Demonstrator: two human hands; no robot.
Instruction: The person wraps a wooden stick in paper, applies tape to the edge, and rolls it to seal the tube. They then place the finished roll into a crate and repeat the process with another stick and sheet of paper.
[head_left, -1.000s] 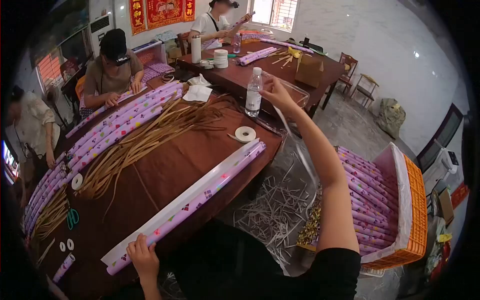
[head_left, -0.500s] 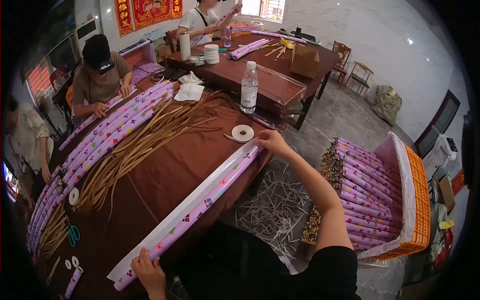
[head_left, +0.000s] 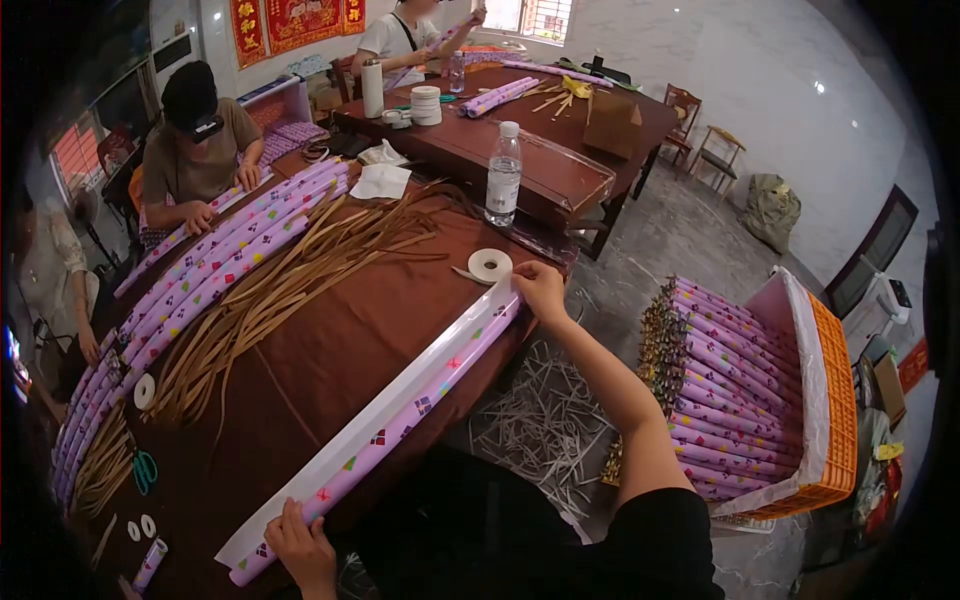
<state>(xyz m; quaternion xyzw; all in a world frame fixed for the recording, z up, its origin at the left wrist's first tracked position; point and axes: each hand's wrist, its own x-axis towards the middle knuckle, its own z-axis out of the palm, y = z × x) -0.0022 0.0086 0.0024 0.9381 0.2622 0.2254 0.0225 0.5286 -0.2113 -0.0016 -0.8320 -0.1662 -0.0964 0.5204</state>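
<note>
A long purple patterned roll [head_left: 402,422] lies slanting along the near edge of the brown-covered table, a white strip of its sheet still flat along the upper side. My left hand [head_left: 300,545] presses on the roll's lower end, fingers bent over it. At the upper end, my right hand [head_left: 538,290] pinches the sheet's corner between thumb and fingers. Just above that hand sits a roll of white tape [head_left: 489,266] with a loose end. Brown strips [head_left: 290,275] are heaped further left, beside a row of finished purple rolls [head_left: 215,260].
An orange crate [head_left: 832,400] of purple rolls stands on the floor at right, near scattered paper strips [head_left: 545,425]. A water bottle [head_left: 503,175] is at the table's far edge. Green scissors [head_left: 145,472] lie at left. A co-worker [head_left: 195,150] handles a roll across the table.
The view has shifted slightly. Both hands stay at the two ends of the roll, and my right hand's fingers have moved a little on the corner.
</note>
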